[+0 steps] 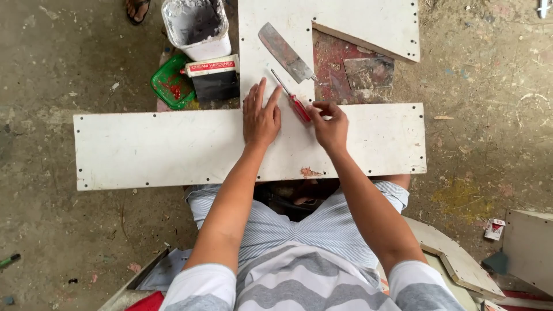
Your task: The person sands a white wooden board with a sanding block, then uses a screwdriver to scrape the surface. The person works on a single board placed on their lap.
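I see a matt white painted board [173, 147], chipped at its lower edge, a screwdriver [291, 98] with glossy red plastic handle, a dull metal scraper blade [283, 52], and rough concrete floor [46, 230].

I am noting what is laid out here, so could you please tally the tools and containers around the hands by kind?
Screwdrivers: 1, at the right hand
Putty knives: 2
Tubs: 1
Green lids: 1
Boxes: 1
The left hand lies flat on the white board.
Total: 6
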